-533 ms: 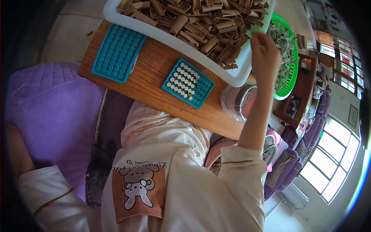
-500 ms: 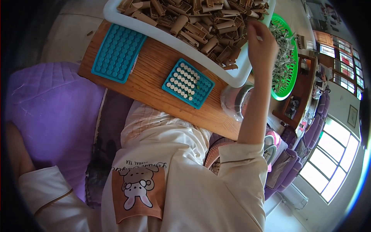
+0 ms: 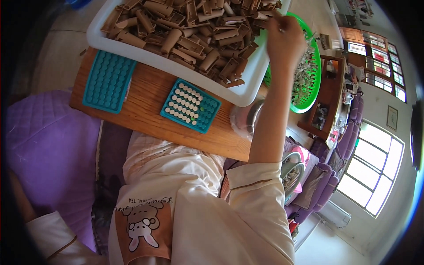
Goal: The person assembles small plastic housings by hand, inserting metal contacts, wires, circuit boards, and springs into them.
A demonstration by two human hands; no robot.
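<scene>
My right hand point(image 3: 286, 43) is raised over the near right edge of a white plastic tub point(image 3: 254, 86), beside a green basket point(image 3: 316, 81). Its fingers are curled together in a pinch; anything between them is too small or blurred to name. Brown trough-shaped pieces point(image 3: 207, 59) fill the tub in a loose heap. Below it on the wooden table lies a small teal tray point(image 3: 211, 115) with rows of white round pieces point(image 3: 183, 102) and a few green bits. My left forearm point(image 3: 20, 194) shows at the left rim, but the hand is outside the picture.
A larger teal tray with round cups point(image 3: 108, 81) lies at the left of the wooden table point(image 3: 145, 95). A clear plastic container point(image 3: 242, 121) stands at its right end. The green basket holds thin greyish pieces. A purple padded seat point(image 3: 53, 145) is on my left.
The view has shifted, so the table, tub and trays sit further left. My right hand stays near the tub's right edge, its fingers still curled.
</scene>
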